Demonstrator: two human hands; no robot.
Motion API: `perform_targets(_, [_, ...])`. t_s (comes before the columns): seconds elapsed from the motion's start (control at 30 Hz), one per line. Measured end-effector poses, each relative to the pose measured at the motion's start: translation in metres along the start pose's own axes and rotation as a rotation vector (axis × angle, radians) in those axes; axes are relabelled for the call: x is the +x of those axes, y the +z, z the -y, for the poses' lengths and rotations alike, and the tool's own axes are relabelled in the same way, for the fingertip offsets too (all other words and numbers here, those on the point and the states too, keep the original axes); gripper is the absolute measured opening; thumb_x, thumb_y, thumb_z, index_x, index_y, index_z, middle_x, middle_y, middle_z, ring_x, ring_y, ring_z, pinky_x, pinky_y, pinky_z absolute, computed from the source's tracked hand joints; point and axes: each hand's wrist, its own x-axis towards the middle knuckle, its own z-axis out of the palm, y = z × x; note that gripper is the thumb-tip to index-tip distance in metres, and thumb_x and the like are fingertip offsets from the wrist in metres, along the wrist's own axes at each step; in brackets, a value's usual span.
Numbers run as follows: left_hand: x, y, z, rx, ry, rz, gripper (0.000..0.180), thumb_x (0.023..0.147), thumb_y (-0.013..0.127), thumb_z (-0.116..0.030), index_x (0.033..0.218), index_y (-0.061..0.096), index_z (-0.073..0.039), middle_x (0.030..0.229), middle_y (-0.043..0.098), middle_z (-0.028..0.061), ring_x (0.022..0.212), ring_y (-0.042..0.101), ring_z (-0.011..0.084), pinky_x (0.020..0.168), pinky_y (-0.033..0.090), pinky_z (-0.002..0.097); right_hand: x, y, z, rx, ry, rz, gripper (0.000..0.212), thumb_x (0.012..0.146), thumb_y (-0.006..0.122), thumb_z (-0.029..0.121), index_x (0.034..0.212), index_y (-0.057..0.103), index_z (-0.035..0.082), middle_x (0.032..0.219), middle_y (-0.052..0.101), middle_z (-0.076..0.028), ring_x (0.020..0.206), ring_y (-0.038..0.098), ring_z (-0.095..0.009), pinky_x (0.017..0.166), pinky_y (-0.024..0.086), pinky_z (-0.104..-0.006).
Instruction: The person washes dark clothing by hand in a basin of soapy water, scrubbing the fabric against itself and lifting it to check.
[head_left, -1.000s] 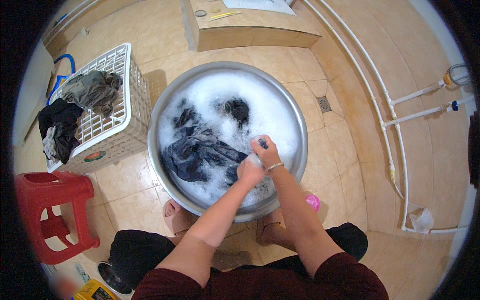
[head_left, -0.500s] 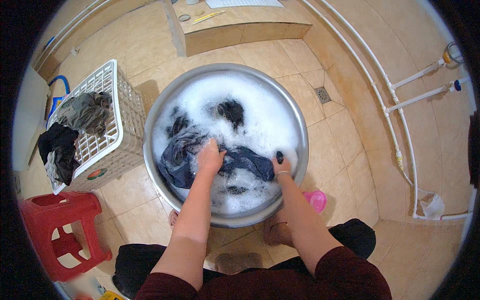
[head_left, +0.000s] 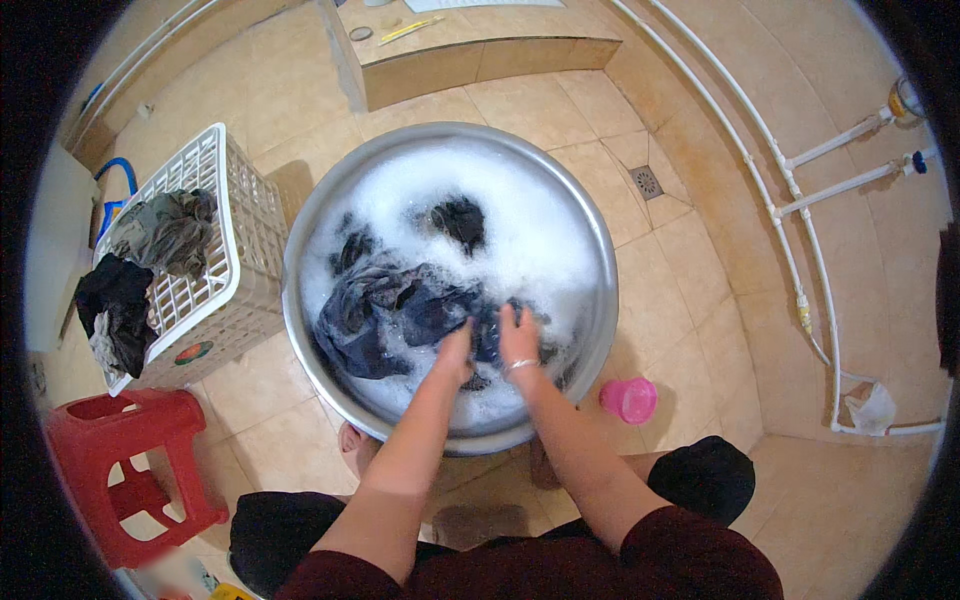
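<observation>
Dark cloth lies half-sunk among suds in a metal tub, set close in, probably for easy two-handed reach. Left hand and right hand sit near each other at its right end, likely sharing one stretch; blur hides any grip. Other clothes rest on the basket, presumably kept off the floor.

White suds hide parts of dark garments in a metal basin, where the left hand and right hand blur at the fingertips, their grip hard to judge. The top edge crops a white fixture; the bottom, a yellow object.
</observation>
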Motion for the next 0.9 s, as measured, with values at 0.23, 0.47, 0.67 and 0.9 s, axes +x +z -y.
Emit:
perform_targets(0.23, [-0.017, 0.024, 0.0, -0.381, 0.099, 0.074, 0.02, 0.079, 0.04, -0.02, 0.078, 0.052, -0.004, 0.066, 0.052, 0.0079, 0.058, 0.051, 0.0196, 0.052, 0.044, 0.0323, 0.003, -0.01, 0.028, -0.291, -0.003, 0.147, 0.052, 0.074, 0.039, 0.051, 0.08, 0.058, 0.003, 0.074, 0.054, -0.024, 0.071, 0.052, -0.039, 0.065, 0.04, -0.0424])
perform_targets(0.47, [0.016, 0.0, 0.012, -0.038, 0.613, -0.099, 0.027, 0.081, 0.038, -0.02, 0.074, 0.053, 0.002, 0.072, 0.054, 0.0081, 0.06, 0.048, 0.0181, 0.059, 0.039, 0.0308, -0.016, -0.001, 0.025, -0.045, -0.056, 0.249, 0.052, 0.076, 0.048, 0.043, 0.059, 0.048, -0.007, 0.048, 0.043, -0.015, 0.051, 0.037, -0.014, 0.052, 0.036, -0.0311])
perform_targets(0.67, [0.006, -0.003, 0.006, 0.629, 0.583, -0.45, 0.031, 0.078, 0.043, -0.022, 0.082, 0.056, 0.005, 0.085, 0.056, 0.0228, 0.076, 0.053, 0.0314, 0.069, 0.039, 0.0345, -0.015, -0.019, -0.002, 0.151, 0.149, 0.747, 0.053, 0.072, 0.06, 0.035, 0.106, 0.043, -0.002, 0.1, 0.05, -0.01, 0.087, 0.048, -0.016, 0.07, 0.041, -0.0294])
perform_targets(0.9, [-0.007, -0.012, 0.013, 1.326, 0.386, -0.161, 0.037, 0.076, 0.041, -0.031, 0.087, 0.057, 0.002, 0.091, 0.053, 0.0242, 0.088, 0.05, 0.0357, 0.079, 0.037, 0.0376, 0.027, -0.034, -0.035, 0.084, 0.507, 0.387, 0.049, 0.063, 0.063, 0.025, 0.1, 0.049, -0.003, 0.096, 0.052, -0.019, 0.089, 0.05, -0.028, 0.073, 0.041, -0.038])
